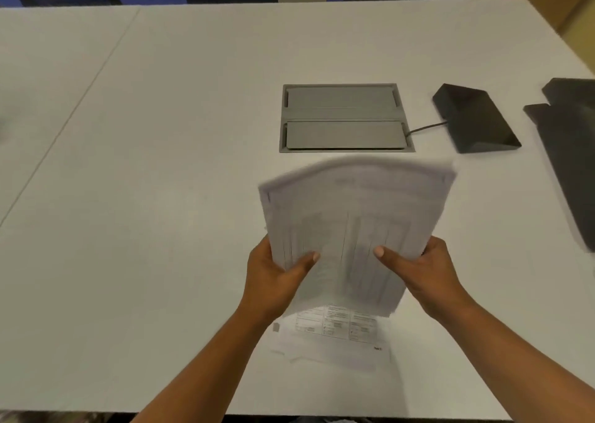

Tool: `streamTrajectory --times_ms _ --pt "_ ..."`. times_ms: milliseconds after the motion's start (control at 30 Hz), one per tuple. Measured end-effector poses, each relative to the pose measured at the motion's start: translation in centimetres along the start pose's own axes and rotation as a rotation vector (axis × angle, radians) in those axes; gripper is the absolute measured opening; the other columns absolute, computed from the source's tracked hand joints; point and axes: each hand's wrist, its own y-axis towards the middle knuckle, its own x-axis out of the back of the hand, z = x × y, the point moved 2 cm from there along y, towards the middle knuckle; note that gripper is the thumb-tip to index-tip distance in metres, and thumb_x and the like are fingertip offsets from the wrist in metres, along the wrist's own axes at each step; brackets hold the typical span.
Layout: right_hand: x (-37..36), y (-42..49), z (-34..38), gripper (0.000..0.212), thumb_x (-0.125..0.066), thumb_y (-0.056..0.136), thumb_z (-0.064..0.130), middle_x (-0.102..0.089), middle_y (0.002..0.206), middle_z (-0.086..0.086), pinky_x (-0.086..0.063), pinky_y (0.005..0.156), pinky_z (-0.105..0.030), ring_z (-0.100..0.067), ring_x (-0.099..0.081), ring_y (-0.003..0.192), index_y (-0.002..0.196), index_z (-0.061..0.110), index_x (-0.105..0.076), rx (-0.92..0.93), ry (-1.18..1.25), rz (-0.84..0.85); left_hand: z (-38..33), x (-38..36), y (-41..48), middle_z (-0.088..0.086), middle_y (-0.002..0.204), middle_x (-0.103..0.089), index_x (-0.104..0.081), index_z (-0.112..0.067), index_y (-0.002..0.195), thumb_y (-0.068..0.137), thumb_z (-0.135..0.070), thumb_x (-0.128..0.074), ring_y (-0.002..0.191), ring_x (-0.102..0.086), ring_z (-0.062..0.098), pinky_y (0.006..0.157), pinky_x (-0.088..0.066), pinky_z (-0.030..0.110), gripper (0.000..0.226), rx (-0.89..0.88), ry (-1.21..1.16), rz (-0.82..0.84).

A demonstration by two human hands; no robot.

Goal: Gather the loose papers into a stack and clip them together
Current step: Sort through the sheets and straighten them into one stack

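Note:
A stack of printed papers (354,216) is held up above the table, tilted and blurred. My left hand (277,278) grips its lower left edge, thumb on top. My right hand (421,274) grips the lower right edge in the same way. Beneath the stack, more printed sheets (335,335) lie flat on the white table (161,165) near its front edge. A small grey thing (276,327), too small to identify, sits at the left edge of those sheets.
A grey cable hatch (346,117) is set into the table beyond the papers. A black wedge-shaped device (476,120) with a cable stands to its right. Dark flat objects (570,152) lie at the right edge.

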Motion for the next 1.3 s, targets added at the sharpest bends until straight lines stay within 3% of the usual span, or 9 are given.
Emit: streamTrajectory --times_ms 167,333,500,667,900,1000,1067,1200,1300 --pt "0.2 0.1 -2.0 0.048 -0.081 0.068 0.026 -0.075 0.107 -0.005 -0.060 0.080 -0.037 -0.019 -0.072 0.101 0.113 0.018 -0.069 0.001 -0.059 0.015 1.1 -0.8 0.0 -0.006 0.100 -0.074 -0.069 -0.032 0.103 0.079 -0.016 -0.080 0.095 -0.071 0.011 0.072 -0.061 0.023 0.031 0.038 -0.064 0.072" --pt "0.2 -0.6 -5.1 0.032 -0.075 0.079 0.023 -0.074 0.105 0.012 -0.060 0.076 -0.023 -0.005 -0.070 0.099 0.105 0.039 -0.065 -0.112 -0.121 0.030 2.7 -1.1 -0.2 -0.009 0.095 -0.074 -0.068 -0.038 0.096 0.089 -0.018 -0.070 0.088 -0.072 0.010 0.069 -0.061 0.025 0.021 0.124 -0.040 0.103" --pt "0.7 -0.8 -5.8 0.021 -0.062 0.086 0.031 -0.078 0.100 0.014 -0.056 0.074 -0.015 -0.006 -0.072 0.098 0.104 0.029 -0.071 -0.142 -0.100 0.039 2.5 -0.1 0.4 -0.004 0.097 -0.076 -0.072 -0.030 0.098 0.087 -0.019 -0.072 0.091 -0.074 0.017 0.074 -0.063 0.030 0.015 0.137 -0.040 0.092" --pt "0.8 0.2 -4.8 0.030 -0.059 0.091 0.025 -0.078 0.107 -0.001 -0.059 0.082 -0.025 -0.017 -0.074 0.099 0.115 0.012 -0.071 -0.144 0.011 0.022 2.4 0.8 0.6 -0.006 0.110 -0.076 -0.065 -0.023 0.121 0.084 -0.030 -0.074 0.098 -0.074 0.012 0.081 -0.062 0.031 0.039 0.206 -0.028 0.210" --pt "0.7 -0.1 -5.2 0.049 -0.043 0.091 0.054 -0.077 0.106 -0.007 -0.058 0.081 -0.035 -0.020 -0.074 0.095 0.112 0.019 -0.071 -0.185 0.022 0.046 3.6 3.3 -1.2 0.001 0.103 -0.079 -0.071 -0.016 0.112 0.091 -0.023 -0.066 0.092 -0.076 0.023 0.079 -0.062 0.040 0.023 0.279 -0.121 0.097" --pt "1.5 -1.1 -8.0 0.046 -0.041 0.090 0.066 -0.076 0.109 0.005 -0.053 0.087 -0.025 -0.015 -0.070 0.104 0.108 0.034 -0.068 -0.124 -0.280 0.022 4.2 5.8 -1.4 0.006 0.100 -0.079 -0.072 -0.012 0.110 0.091 -0.019 -0.066 0.089 -0.077 0.026 0.077 -0.062 0.043 0.021 0.300 -0.153 0.000" --pt "1.8 -2.1 -10.3 0.036 -0.041 0.094 0.058 -0.061 0.133 0.012 -0.038 0.104 -0.017 -0.011 -0.056 0.127 0.122 0.042 -0.058 -0.098 -0.779 0.258 4.6 7.5 -1.5 0.006 0.099 -0.080 -0.073 -0.012 0.109 0.090 -0.018 -0.066 0.088 -0.077 0.026 0.073 -0.062 0.039 0.020 0.304 -0.160 -0.065" --pt "2.6 -3.9 -13.8 0.094 -0.002 0.076 0.084 -0.029 0.160 0.011 -0.023 0.119 -0.027 -0.013 -0.026 0.148 0.147 0.035 -0.039 -0.136 -1.303 0.554 5.2 9.8 -1.5 0.003 0.101 -0.079 -0.072 -0.014 0.111 0.090 -0.022 -0.066 0.089 -0.077 0.025 0.073 -0.062 0.039 0.023 0.306 -0.142 -0.128" --pt "4.0 -3.5 -14.5 0.069 -0.021 0.089 0.067 -0.018 0.164 0.009 -0.025 0.120 -0.034 -0.017 -0.020 0.151 0.150 0.037 -0.031 -0.163 -1.395 0.486 5.6 10.2 -1.6 0.004 0.104 -0.078 -0.070 -0.014 0.114 0.090 -0.022 -0.066 0.092 -0.076 0.028 0.079 -0.061 0.047 0.026 0.322 -0.146 -0.147"
